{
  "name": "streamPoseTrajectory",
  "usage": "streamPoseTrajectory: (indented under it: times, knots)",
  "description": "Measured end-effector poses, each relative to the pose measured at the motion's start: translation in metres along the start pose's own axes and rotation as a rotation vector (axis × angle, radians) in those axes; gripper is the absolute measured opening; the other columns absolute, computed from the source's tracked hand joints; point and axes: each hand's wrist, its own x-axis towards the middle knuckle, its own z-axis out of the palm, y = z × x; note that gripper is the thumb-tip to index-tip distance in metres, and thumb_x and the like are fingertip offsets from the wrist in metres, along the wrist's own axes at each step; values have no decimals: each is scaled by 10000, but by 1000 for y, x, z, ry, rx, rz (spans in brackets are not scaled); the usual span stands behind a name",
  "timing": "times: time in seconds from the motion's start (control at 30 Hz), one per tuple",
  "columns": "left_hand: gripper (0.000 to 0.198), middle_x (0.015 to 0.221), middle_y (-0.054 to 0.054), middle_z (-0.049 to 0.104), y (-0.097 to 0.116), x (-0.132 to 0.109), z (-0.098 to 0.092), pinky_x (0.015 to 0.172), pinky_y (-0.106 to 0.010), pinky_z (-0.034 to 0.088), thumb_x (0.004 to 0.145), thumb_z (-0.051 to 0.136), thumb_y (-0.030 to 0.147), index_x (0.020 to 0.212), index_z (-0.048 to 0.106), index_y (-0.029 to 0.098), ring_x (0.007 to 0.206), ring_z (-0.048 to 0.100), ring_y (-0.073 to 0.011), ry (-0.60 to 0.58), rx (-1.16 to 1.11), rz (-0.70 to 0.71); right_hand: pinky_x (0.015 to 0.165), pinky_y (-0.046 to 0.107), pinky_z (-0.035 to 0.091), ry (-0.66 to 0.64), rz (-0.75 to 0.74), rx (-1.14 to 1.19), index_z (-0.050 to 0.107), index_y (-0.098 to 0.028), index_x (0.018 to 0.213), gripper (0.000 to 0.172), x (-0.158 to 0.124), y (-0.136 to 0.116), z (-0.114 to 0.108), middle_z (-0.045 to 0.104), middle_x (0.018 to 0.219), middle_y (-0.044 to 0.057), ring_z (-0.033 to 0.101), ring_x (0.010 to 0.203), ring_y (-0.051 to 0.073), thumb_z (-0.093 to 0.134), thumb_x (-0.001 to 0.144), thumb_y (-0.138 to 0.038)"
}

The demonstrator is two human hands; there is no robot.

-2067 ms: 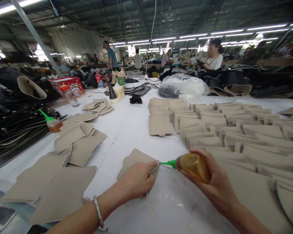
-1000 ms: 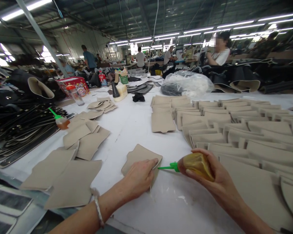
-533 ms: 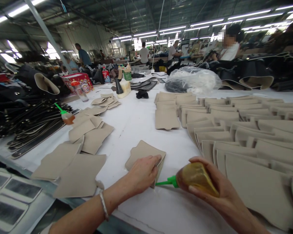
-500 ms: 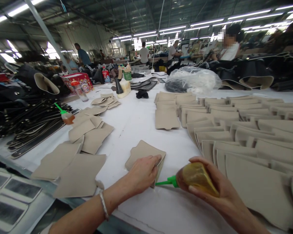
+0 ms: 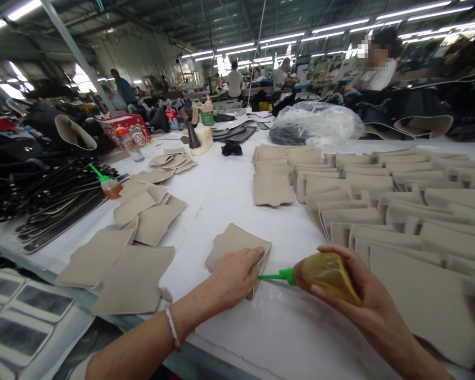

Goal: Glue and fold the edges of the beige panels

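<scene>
My left hand (image 5: 235,274) grips a beige leather-like piece (image 5: 233,240) at its right part, with the fingers bent over its edge. The piece lies on the white-covered table, and its near corner pokes out below my fingers. In my right hand (image 5: 364,287) is a squeeze bottle (image 5: 328,274) of amber liquid, tilted on its side, with the fingers wrapped round it. Its thin green nozzle (image 5: 275,276) points left, and its tip meets the piece's right edge beside my left fingers. Whether liquid is coming out I cannot tell.
Rows of folded beige pieces (image 5: 352,211) fill the right side. Loose flat pieces (image 5: 136,279) lie at left. Beyond them are a second green-tipped bottle (image 5: 111,188) and black straps (image 5: 63,206). A clear plastic bag (image 5: 316,124) sits at the back, and people work farther off.
The nozzle tip has moved up along the piece's right edge, away from the near corner. My right hand has risen slightly with the bottle. My left hand keeps its hold.
</scene>
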Motion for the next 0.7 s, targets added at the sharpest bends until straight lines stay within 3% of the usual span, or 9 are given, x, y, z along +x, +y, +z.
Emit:
streamPoseTrajectory:
  times: [0.2, 0.37, 0.57, 0.7]
  knots:
    - [398, 1138, -64, 624, -2, 0, 0, 931, -311, 428, 884, 372, 182, 1258, 508, 182, 1044, 573, -218, -9, 0, -1, 747, 273, 501, -40, 27, 32, 462, -296, 1191, 546, -1, 0, 2, 584, 1099, 23, 604, 919, 228, 715, 748, -490]
    - [420, 1108, -78, 627, -2, 1, 2, 911, -316, 439, 894, 341, 174, 1282, 501, 157, 1024, 581, -223, 3, 6, 21, 749, 294, 494, 83, 22, -18, 448, -307, 1207, 570, 6, 5, -6, 600, 1003, 8, 615, 831, 212, 726, 745, -490]
    - [431, 1105, -72, 625, -3, 1, 2, 907, -305, 438, 890, 357, 181, 1301, 483, 161, 1014, 580, -215, -13, 9, 11, 757, 313, 518, -91, 56, 93, 442, -287, 1210, 566, 1, 4, -6, 618, 1063, 35, 630, 886, 249, 722, 752, -466]
    - [428, 1108, -74, 623, -4, 1, 2, 908, -313, 436, 894, 344, 174, 1297, 488, 157, 1013, 581, -219, -3, 11, 26, 717, 302, 518, 65, 29, 5, 467, -282, 1190, 573, 7, 5, -10, 630, 957, 18, 631, 812, 236, 741, 725, -475]
